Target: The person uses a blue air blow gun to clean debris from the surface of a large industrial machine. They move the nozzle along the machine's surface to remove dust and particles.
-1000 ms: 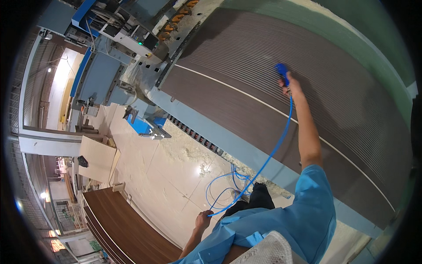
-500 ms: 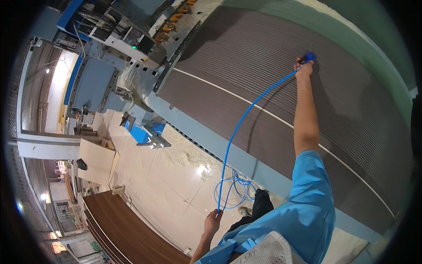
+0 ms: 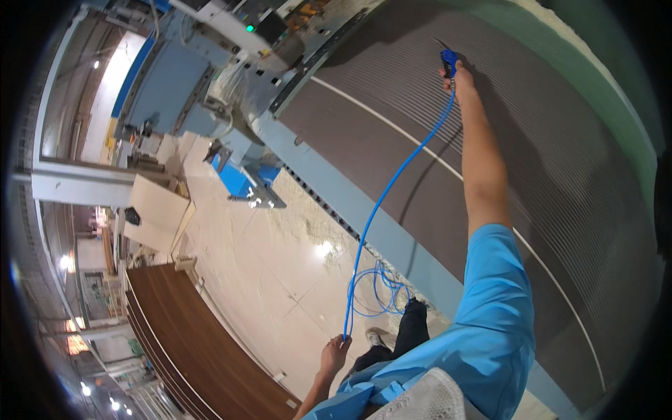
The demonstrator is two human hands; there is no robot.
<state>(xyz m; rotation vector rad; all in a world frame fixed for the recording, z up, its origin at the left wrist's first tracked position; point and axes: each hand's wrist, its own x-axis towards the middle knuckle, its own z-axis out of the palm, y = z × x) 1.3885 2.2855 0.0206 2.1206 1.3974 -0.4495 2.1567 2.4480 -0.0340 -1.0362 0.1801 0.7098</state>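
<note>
The right hand [image 3: 458, 73] is stretched far out over the grooved dark panel [image 3: 532, 161], its grip closed around a blue air gun [image 3: 449, 61]. The gun's long axis runs on from the forearm, nozzle pointing away from the person toward the far edge of the panel, where the machine [image 3: 231, 63] begins. A thin pale line [image 3: 392, 126] crosses the panel just on the person's side of the gun.

From the gun's butt a blue hose [image 3: 392, 189] drops back in a long shallow curve toward the person, passing over the panel's near edge and the blue-grey frame [image 3: 378, 231] below it. The left hand [image 3: 334, 353] hangs low by the hip, its grip closed on the hose at the lower end of that run. Beyond it the spare hose lies in loose coils [image 3: 378, 294] on the pale floor [image 3: 266, 259], just beside the person's shoes.

So the gun lies straight ahead of the right hand and well apart from the left; the hose between the two hands looks nearly taut, with slack only in the coils below. Any further reach across the panel would, I judge, depend on the left hand feeding hose upward.

A stack of brown boards [image 3: 182, 336] lies on the floor to the left, well clear of both hands.
</note>
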